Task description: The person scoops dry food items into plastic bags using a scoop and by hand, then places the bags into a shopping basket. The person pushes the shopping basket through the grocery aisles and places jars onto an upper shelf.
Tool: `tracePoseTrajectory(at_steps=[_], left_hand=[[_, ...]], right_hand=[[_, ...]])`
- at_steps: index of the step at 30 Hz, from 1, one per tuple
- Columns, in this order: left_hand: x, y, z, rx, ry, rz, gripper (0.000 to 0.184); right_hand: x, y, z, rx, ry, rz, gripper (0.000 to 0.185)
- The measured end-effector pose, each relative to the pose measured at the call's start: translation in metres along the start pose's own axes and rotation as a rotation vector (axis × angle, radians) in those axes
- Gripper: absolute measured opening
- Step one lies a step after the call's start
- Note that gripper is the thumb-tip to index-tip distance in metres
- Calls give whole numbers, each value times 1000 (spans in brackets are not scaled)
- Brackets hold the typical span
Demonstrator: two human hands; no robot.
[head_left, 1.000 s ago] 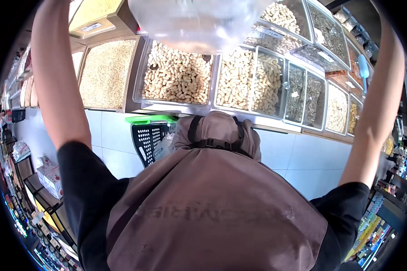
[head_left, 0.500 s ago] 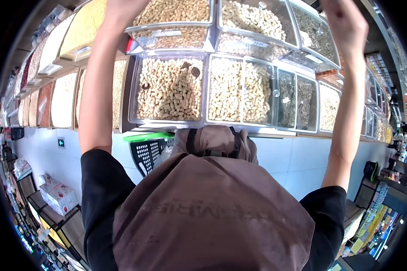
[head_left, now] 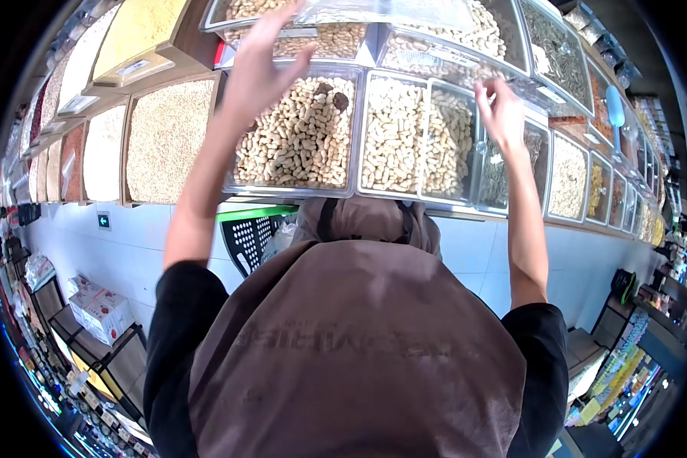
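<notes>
My left hand (head_left: 261,76) is over the left edge of the open bin of peanuts in shells (head_left: 298,145), fingers spread and holding nothing. Its fingertips come close to a clear plastic sheet or lid (head_left: 385,11) lying across the upper bins. Further right, my right hand (head_left: 502,113) hovers by the upper corner of a lidded peanut bin (head_left: 393,133), fingers loosely bent and apart, with nothing visible in them. A clear lid (head_left: 446,141) covers that bin's right part. Dark sunflower seeds (head_left: 496,172) show in the bin below my right hand.
Grain bins (head_left: 168,141) stand to the left. A light-blue scoop (head_left: 615,114) stands among the bins at right. A black basket with a green rim (head_left: 244,237) is below the front edge, beside my brown apron (head_left: 359,336). White boxes (head_left: 103,313) rest on a shelf at lower left.
Both hands have come down and inward from the top of the view. A clear sheet or lid now shows across the upper bins. The view has shifted slightly, revealing the blue scoop.
</notes>
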State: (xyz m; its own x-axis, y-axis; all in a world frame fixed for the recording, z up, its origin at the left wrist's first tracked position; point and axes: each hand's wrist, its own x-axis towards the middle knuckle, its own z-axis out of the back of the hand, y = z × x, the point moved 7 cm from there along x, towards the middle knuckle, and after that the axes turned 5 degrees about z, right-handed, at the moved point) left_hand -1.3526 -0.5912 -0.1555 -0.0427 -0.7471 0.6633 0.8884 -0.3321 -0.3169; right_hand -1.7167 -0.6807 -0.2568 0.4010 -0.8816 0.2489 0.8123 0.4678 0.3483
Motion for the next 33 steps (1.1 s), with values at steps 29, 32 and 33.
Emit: tracePoseTrajectory(at_steps=[29, 32, 33], left_hand=[[-254, 72, 13, 76, 135, 784, 53], [-255, 85, 16, 162, 128, 785, 50], [-251, 82, 20, 282, 111, 703, 49]], right_hand=[[-4, 263, -202, 375, 477, 121, 39], [10, 279, -213, 347, 541, 134, 39], [11, 279, -216, 371, 497, 163, 40]])
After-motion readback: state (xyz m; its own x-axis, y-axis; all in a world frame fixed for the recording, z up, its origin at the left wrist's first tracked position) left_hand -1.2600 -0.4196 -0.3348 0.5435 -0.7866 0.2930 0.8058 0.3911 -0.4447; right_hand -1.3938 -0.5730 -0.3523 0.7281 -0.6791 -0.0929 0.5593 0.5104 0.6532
